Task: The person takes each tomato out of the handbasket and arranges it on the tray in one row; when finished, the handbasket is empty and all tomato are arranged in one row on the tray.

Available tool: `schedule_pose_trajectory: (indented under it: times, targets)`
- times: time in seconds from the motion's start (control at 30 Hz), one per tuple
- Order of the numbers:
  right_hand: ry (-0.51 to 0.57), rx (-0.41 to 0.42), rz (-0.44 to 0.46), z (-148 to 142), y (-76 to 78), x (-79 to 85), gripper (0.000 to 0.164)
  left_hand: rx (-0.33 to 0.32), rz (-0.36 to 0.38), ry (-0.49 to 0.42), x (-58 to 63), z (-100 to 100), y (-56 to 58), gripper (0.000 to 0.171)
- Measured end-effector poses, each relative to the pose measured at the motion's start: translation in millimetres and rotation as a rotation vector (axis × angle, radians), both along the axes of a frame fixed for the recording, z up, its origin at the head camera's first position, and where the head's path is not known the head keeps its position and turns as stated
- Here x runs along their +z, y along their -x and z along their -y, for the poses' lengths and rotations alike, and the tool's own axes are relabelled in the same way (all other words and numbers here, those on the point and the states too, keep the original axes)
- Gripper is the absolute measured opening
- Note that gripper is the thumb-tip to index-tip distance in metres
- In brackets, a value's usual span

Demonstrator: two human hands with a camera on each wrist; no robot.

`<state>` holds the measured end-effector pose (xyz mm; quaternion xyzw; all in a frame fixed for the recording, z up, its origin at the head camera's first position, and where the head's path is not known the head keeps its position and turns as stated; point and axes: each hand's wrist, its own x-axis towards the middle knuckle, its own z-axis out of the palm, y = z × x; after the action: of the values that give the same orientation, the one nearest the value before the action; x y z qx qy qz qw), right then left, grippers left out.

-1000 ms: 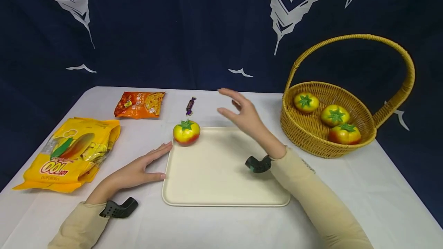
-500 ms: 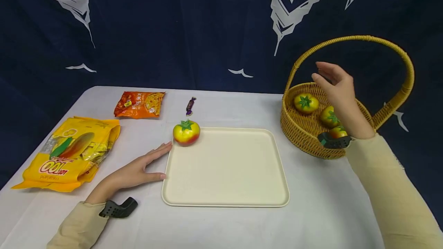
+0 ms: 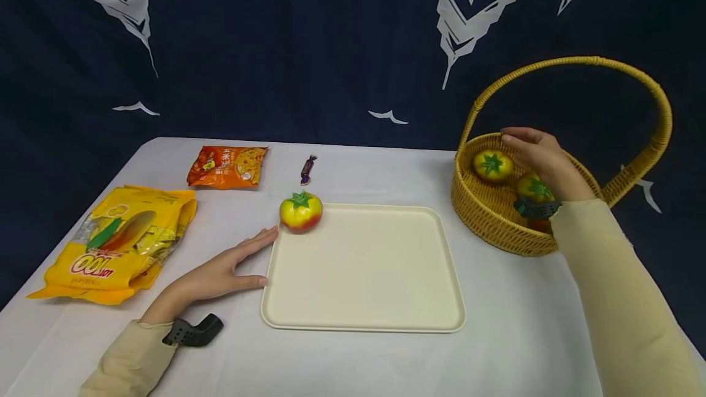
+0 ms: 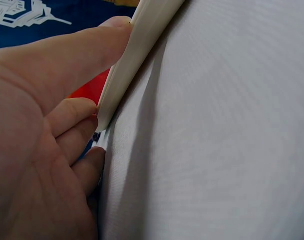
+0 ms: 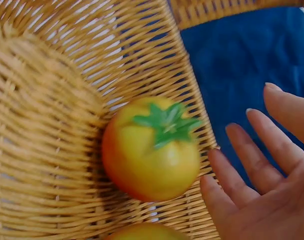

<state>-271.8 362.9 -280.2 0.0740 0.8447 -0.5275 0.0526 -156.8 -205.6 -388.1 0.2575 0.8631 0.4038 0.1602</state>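
My left hand (image 3: 217, 274) rests on the white cloth, thumb and straight fingers against the left rim of a cream tray (image 3: 364, 268). In the left wrist view the thumb touches the tray's edge (image 4: 127, 65). One yellow-and-red tomato (image 3: 301, 212) with green leaves sits at the tray's far left corner. Over the wicker basket (image 3: 491, 228), under its handle, is my right hand (image 3: 543, 161), holding nothing. The right wrist view shows its loosely spread fingers beside a tomato (image 5: 152, 155) in the basket. Another tomato (image 3: 493, 166) lies left of this hand; the wrist partly hides others.
A yellow mango-print bag (image 3: 116, 241) lies at the left, with an orange snack packet (image 3: 227, 167) behind it. One small purple wrapped candy (image 3: 307, 170) is beyond the tray. The basket's tall handle (image 3: 573, 62) arches above it. A dark blue curtain (image 3: 309, 48) hangs behind the table.
My right hand has moved right from above the tray to the basket, then lowered toward the tomatoes. The left hand has stayed at the tray's edge.
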Motion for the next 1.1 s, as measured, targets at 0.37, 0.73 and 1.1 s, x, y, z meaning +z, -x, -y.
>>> schedule_pose_trajectory:
  times: [0.37, 0.73, 1.1]
  targets:
    - [-0.216, 0.154, 0.022, -1.3, 8.5, -15.3, 0.065, -0.018, -0.023, -0.004, 2.0, 1.5, 0.7, 0.082]
    - [-0.328, 0.253, 0.090, 3.7, 11.6, -20.2, 0.075, -0.015, -0.009, -0.009, -0.6, 1.7, 0.6, 0.082]
    - [-0.203, 0.327, 0.176, 5.4, 12.3, -27.6, 0.084, -0.009, -0.020, -0.004, -1.1, 0.6, 0.6, 0.082]
